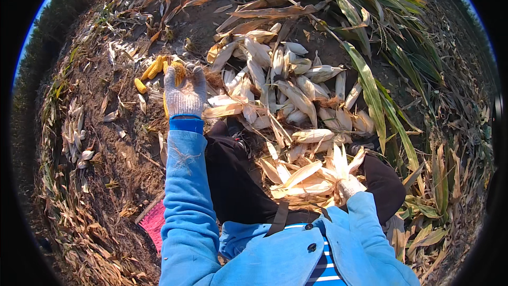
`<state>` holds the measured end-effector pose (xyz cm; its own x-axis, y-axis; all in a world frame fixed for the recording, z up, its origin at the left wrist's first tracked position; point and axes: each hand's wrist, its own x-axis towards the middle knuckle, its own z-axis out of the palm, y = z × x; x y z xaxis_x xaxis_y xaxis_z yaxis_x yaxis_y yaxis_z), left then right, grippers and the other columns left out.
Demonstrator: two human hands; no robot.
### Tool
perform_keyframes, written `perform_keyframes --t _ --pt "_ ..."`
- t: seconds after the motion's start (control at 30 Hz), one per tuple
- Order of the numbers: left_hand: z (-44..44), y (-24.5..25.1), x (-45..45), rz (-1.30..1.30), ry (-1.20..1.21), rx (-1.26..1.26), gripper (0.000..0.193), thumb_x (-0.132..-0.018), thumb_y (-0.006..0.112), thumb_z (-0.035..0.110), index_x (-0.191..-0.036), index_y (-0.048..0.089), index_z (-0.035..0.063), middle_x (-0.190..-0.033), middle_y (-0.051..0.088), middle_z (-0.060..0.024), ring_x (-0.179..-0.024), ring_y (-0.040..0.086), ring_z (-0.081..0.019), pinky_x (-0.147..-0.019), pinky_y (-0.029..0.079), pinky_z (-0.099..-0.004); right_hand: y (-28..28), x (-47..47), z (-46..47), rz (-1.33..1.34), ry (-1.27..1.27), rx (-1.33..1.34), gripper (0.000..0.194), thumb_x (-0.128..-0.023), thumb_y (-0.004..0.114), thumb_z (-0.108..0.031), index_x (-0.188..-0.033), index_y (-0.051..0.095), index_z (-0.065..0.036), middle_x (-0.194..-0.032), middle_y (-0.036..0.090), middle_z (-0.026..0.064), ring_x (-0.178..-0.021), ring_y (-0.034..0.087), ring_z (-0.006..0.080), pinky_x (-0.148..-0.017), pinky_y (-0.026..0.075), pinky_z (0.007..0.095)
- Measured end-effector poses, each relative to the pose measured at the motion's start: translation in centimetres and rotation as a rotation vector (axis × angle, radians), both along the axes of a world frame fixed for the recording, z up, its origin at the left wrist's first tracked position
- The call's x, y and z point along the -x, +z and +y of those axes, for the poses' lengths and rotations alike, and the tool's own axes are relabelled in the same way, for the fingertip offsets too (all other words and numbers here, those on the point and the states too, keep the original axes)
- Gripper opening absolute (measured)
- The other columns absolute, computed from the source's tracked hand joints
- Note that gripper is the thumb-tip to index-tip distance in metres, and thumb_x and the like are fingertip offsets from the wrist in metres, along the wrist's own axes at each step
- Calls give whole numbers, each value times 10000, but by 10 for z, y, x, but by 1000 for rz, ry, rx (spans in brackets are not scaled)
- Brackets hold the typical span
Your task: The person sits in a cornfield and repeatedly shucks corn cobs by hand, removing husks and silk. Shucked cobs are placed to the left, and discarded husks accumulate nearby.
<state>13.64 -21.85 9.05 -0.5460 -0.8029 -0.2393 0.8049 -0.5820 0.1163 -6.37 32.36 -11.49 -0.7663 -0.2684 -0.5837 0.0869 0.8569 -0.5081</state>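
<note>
Reaching out to the pile of husked corn, my left hand (185, 97) wears a dusty knitted glove. A bare yellow ear of corn (178, 72) sits between its thumb and fingers, partly covered by the glove. Several other yellow ears (154, 68) lie on the soil just beyond that hand. Close to my right knee, my gloved right hand (351, 187) grips pale dry corn husks (340, 163); its fingers are mostly hidden by the leaves. Loose husks (303, 180) lie between my legs. In front of me is a heap of ears still in their husks (293, 87).
Cut corn stalks with long green and dry leaves (369, 83) lie across the right and far side. A pink woven object (152, 222) rests beside my left sleeve. Scattered husks (73, 135) and dry stubble cover the soil on the left.
</note>
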Motion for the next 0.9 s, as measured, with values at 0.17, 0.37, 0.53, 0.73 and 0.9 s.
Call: perform_keyframes --t 0.17,0.37,0.53,0.73,0.9 --pt "27 0 27 -42 -175 320 302 -996 584 249 -1107 615 -30 -984 681 -150 -910 669 -277 -821 589 -407 58 -4 -52 -67 477 -402 615 -769 739 -367 -1271 587 -45 -1145 672 218 -1061 652 336 -929 500 430" --pt "176 -42 75 -571 -852 293 258 -1005 590 238 -1198 576 66 -989 647 -96 -892 643 -224 -807 554 -390 94 7 -111 203 672 177 969 -705 828 -431 -1496 364 -118 -1406 537 184 -1282 517 387 -1094 413 430" --pt "208 -50 93 -683 -1299 1561 422 -962 647 296 -1278 576 25 -1120 675 -147 -1000 672 -251 -868 546 -353 74 -2 -159 -144 768 428 686 -814 746 -369 -1394 486 -111 -1293 607 188 -1188 580 390 -1025 463 423" --pt "134 -64 115 -1426 -437 2365 424 -831 739 351 -1176 617 137 -1006 659 -94 -930 646 -312 -863 453 -492 1 -58 -111 -175 1372 -285 328 -888 638 -298 -1157 682 -115 -1010 714 139 -1011 678 327 -855 528 473" --pt "111 -82 128 -1615 -886 1938 385 -806 762 224 -1150 627 115 -1043 676 -105 -968 656 -313 -858 505 -418 -28 7 -97 -128 1025 -274 595 -791 771 -379 -1301 584 -136 -1191 651 159 -1115 623 351 -955 491 471"
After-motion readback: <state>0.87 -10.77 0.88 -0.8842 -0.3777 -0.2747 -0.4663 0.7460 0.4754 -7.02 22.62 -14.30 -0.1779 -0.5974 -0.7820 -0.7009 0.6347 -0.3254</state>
